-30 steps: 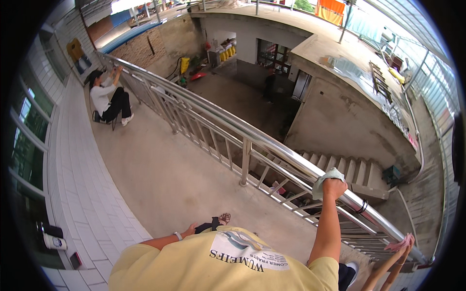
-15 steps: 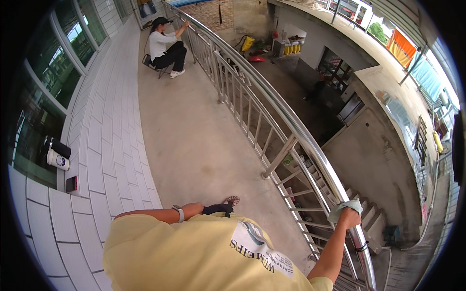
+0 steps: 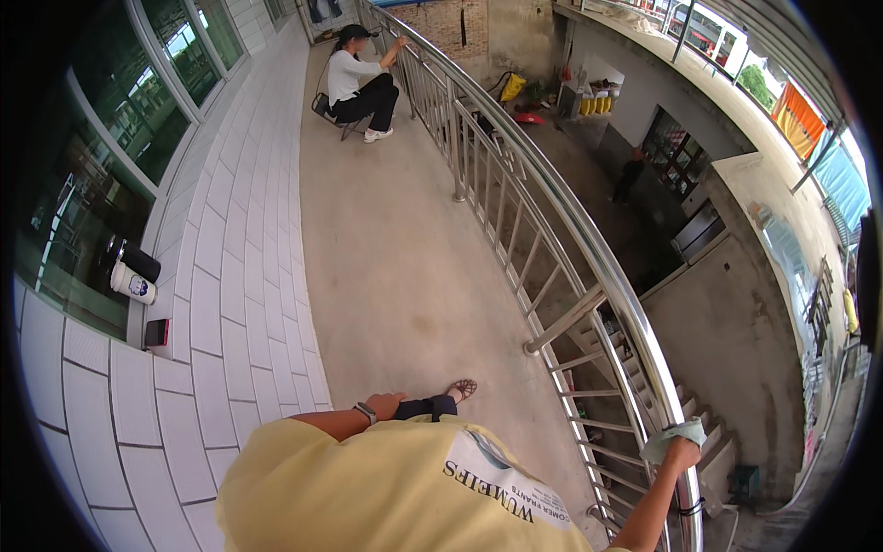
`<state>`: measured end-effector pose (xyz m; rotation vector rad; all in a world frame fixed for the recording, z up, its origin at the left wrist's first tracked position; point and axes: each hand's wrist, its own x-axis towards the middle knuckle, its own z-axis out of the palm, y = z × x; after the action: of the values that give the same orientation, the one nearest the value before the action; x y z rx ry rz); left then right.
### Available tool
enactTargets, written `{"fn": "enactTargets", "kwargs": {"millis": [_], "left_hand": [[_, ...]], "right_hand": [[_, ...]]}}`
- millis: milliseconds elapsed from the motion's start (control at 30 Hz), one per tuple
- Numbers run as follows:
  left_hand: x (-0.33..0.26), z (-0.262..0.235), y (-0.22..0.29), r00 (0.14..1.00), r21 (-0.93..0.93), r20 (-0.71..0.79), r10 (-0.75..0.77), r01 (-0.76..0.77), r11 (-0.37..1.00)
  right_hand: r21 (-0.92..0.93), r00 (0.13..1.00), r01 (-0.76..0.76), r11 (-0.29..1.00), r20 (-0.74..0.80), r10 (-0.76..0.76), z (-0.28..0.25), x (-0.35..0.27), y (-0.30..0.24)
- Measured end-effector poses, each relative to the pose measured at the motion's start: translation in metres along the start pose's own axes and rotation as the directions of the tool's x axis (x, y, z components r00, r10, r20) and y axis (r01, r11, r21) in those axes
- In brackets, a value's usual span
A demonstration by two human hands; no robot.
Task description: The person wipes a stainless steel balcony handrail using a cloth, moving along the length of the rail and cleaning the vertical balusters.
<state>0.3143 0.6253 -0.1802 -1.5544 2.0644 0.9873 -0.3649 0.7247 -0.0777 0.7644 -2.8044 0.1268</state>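
And here's the right hand (image 3: 682, 451), fingers closed round a pale green cloth (image 3: 664, 442), pressing it to the polished metal handrail (image 3: 618, 287) at the near end, just above a black band (image 3: 692, 508) looped round the tube. The left hand (image 3: 386, 405), wearing a wristband (image 3: 366, 412), lies low by the dark trouser leg (image 3: 425, 408); how far open it is, I can't tell. Farther along, a seated person in a white top (image 3: 346, 75) reaches a hand (image 3: 398, 46) to the same rail!
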Motion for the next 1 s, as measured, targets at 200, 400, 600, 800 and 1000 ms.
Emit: {"fn": "enactTargets", "kwargs": {"millis": [200,400,600,800,1000], "left_hand": [[0.010,-0.040,-0.006,0.999,0.023,-0.023,0.040,-0.039,0.999],[0.020,-0.068,-0.034,0.998,-0.061,-0.019,0.057,-0.058,0.996],[-0.015,-0.153,-0.025,0.958,-0.186,0.071,0.279,-0.262,0.947],[0.045,-0.234,-0.027,0.966,-0.068,-0.178,0.188,-0.203,0.977],[0.156,-0.321,0.129,0.550,0.167,-0.555,0.625,-0.662,0.730]], "right_hand": [[0.034,0.984,-0.158,0.987,0.089,0.155,-0.010,0.009,-0.016],[-0.018,0.968,-0.243,0.970,0.065,0.244,-0.012,0.005,-0.015],[0.035,0.950,-0.311,0.950,0.003,0.311,-0.003,-0.008,-0.010],[0.047,0.895,-0.430,0.902,-0.108,0.432,0.005,-0.007,-0.016],[0.052,0.933,-0.292,0.955,-0.205,0.297,-0.014,-0.017,-0.023]]}}
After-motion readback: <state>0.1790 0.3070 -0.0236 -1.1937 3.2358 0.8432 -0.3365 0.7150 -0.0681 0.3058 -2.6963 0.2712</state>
